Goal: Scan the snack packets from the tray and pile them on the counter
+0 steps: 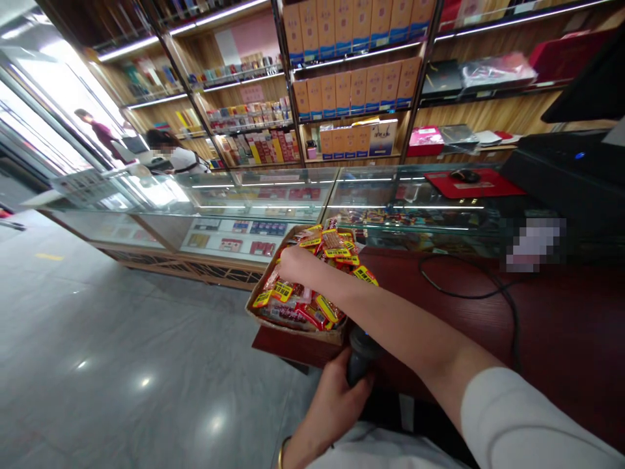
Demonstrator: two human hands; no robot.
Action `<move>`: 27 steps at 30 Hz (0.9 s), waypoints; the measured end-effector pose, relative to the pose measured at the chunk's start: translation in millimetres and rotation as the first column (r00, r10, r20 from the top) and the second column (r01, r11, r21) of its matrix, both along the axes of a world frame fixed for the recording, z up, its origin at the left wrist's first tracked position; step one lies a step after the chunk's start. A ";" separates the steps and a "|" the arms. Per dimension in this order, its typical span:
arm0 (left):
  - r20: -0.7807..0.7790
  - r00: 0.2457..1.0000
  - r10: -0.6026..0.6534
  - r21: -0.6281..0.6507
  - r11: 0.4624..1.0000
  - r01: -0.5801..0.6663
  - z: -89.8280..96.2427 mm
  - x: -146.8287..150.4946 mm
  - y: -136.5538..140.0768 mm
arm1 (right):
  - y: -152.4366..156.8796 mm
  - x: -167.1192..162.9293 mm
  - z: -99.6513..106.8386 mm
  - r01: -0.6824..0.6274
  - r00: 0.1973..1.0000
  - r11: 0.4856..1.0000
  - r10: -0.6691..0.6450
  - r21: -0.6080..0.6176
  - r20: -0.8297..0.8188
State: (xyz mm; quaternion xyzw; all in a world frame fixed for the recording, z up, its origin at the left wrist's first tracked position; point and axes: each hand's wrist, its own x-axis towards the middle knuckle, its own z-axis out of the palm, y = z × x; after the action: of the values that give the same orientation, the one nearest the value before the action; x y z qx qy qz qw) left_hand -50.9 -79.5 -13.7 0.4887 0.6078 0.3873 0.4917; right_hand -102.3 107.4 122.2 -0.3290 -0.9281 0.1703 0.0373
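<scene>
My left hand point(334, 394), at the bottom middle, is closed round the dark handle of what looks like a barcode scanner point(360, 358). My right hand point(297, 264) reaches across to the left into an open cardboard box point(322, 335) full of small snack packets point(336, 244) in red, yellow and clear wrapping. Its fingers are curled down among the packets, and what they grip is hidden. The box sits on the corner of a dark red wooden desk point(449, 312), just beyond the scanner.
Glass display counters point(263, 195) run behind the box and leftward. A black cable point(459, 296) loops over the desk. A mouse point(465, 176) lies on a red mat point(439, 185), near dark equipment point(561, 163). Shelves hold orange boxes point(351, 91). People point(180, 156) are at the far left.
</scene>
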 end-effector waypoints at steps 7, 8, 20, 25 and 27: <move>0.029 0.999 0.033 0.013 0.999 -0.033 -3.6 -5.5 -4.6 | -30.1 118.7 10.2 0.125 0.940 0.991 -0.131 -0.038 -0.314; 0.038 0.999 0.024 0.027 0.999 -0.026 -3.6 -4.7 -2.9 | -39.3 150.2 2.3 0.187 0.895 0.981 -0.193 -0.053 -0.402; -0.116 0.792 -0.599 0.400 0.702 0.589 33.4 83.8 38.0 | -160.4 305.1 -156.9 0.523 0.170 0.497 -0.857 -0.693 -0.486; -0.275 0.842 -0.465 0.394 0.744 0.540 20.1 81.0 36.7 | -152.4 318.3 -152.4 0.430 0.017 0.432 -0.882 -0.793 -0.471; -0.385 0.901 -0.201 0.474 0.794 0.380 19.9 60.2 40.9 | -150.2 343.8 -146.0 0.424 -0.074 0.420 -0.867 -0.803 -0.492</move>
State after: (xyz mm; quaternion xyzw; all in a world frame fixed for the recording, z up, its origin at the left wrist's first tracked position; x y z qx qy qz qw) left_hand 9.3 -38.6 6.3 0.7506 0.4611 0.3776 0.2853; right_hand 241.5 -42.8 -23.8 -0.5914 -0.3829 0.4601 0.5403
